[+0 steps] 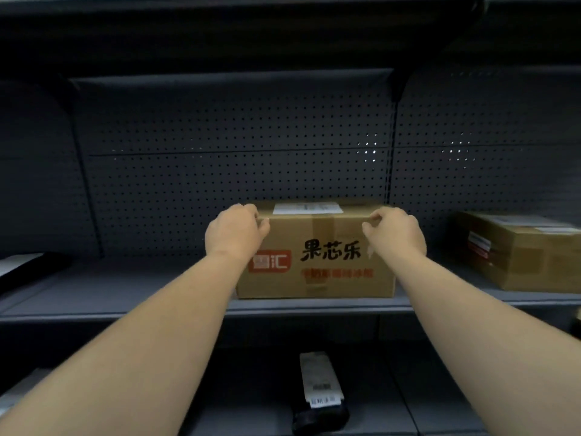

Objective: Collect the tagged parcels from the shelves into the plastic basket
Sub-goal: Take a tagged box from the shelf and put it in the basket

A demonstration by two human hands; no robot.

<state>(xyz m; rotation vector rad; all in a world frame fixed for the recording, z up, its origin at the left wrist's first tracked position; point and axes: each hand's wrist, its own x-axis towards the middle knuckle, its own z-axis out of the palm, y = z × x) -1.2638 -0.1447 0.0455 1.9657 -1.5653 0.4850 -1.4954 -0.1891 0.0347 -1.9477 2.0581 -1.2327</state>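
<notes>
On the shelf (125, 297), long side facing: carton (317, 256) between left hand (234, 232) and right hand (396, 229), curled at top corners; grip uncertain.

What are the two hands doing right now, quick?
Left hand: fingers curled over the top left edge of the cardboard box, gripping it.
Right hand: fingers curled at the box's top right edge, gripping it.

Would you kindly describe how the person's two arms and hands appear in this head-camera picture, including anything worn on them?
Both arms are bare along all that shows, with no sleeve in view. The left hand and right hand wear no gloves, and no watch, bracelet or ring can be seen on the wrists or visible fingers. No markings are discernible; the picture is somewhat dim and soft.
</notes>
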